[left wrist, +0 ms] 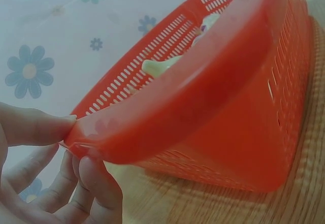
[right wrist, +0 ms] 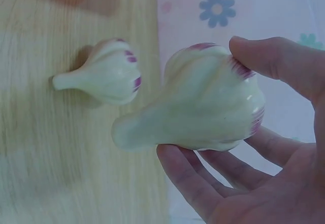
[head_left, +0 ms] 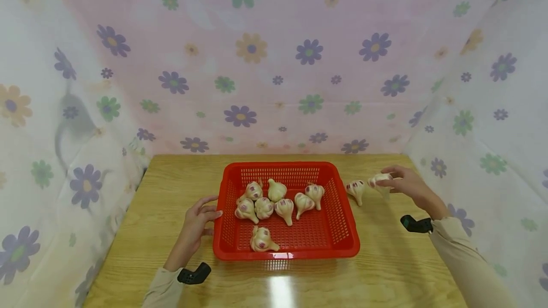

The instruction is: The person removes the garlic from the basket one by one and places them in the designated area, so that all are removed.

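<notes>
A red plastic basket (head_left: 312, 236) with slotted walls stands mid-table, several garlic bulbs (head_left: 284, 209) lying inside it. At its left side my left hand (head_left: 198, 222) pinches the rim; the left wrist view shows the thumb (left wrist: 38, 126) on top and fingers underneath. To the right of the basket, my right hand (head_left: 406, 185) holds a garlic bulb (right wrist: 203, 99) between thumb and fingers, its stem pointing away from the palm. Another garlic bulb (head_left: 356, 191) lies on the table between the basket and that hand.
The wooden table (head_left: 171, 179) reaches a flowered cloth backdrop (head_left: 274, 84) at the back, and similar cloth hangs along both sides. Each wrist wears a black device, one on the left (head_left: 194, 274) and one on the right (head_left: 416, 224).
</notes>
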`<action>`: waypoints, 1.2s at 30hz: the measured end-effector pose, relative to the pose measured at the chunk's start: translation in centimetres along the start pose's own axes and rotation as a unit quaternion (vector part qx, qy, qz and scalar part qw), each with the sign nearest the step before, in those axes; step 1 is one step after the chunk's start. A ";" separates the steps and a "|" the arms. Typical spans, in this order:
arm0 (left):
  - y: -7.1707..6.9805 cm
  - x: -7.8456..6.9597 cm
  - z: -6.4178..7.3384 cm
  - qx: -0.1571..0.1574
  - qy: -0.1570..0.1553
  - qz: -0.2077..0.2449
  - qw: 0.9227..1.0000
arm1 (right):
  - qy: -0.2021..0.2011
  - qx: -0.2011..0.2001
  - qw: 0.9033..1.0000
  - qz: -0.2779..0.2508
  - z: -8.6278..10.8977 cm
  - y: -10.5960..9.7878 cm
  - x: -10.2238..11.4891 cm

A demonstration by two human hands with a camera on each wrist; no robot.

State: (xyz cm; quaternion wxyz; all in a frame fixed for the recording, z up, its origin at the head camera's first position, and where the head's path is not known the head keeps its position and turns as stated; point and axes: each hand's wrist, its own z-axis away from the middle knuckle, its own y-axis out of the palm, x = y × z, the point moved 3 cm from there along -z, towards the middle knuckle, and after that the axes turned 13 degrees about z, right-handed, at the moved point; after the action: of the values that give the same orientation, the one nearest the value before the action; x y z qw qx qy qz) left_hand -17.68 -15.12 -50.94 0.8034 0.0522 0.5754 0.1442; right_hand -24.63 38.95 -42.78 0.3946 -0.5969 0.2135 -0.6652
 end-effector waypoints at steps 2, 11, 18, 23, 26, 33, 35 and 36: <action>0.0 0.1 0.0 0.001 -0.003 0.002 1.000 | 0.009 -0.002 1.000 -0.005 -0.2 0.2 -0.7; 0.0 -0.2 -0.1 -0.001 0.000 -0.005 1.000 | 0.049 -0.011 0.998 -0.039 -1.8 1.8 -3.9; 0.2 -0.1 -0.1 0.000 -0.004 -0.004 1.000 | 0.075 -0.022 0.996 -0.050 -2.3 2.4 -5.6; -0.1 -0.1 0.1 -0.013 -0.005 -0.010 1.000 | 0.075 -0.023 0.995 -0.063 -3.3 3.3 -6.8; -0.2 -0.1 0.1 -0.013 -0.007 -0.010 1.000 | 0.083 -0.023 0.994 -0.068 -3.8 3.9 -7.5; -0.1 -0.1 0.0 -0.009 -0.008 -0.005 1.000 | 0.093 -0.032 0.993 -0.072 -4.5 4.4 -8.3; 0.0 0.0 0.0 -0.010 -0.008 -0.005 1.000 | 0.093 -0.036 0.993 -0.070 -4.7 4.5 -8.3; 0.0 0.0 0.0 -0.010 -0.009 -0.004 1.000 | 0.094 -0.039 0.992 -0.068 -4.8 4.5 -8.3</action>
State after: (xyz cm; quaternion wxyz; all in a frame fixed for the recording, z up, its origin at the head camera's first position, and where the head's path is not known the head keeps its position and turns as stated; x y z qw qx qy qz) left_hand -17.73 -15.15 -50.94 0.8093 0.0434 0.5674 0.1460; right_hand -28.28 41.86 -52.30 0.3026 -0.5602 0.2342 -0.7347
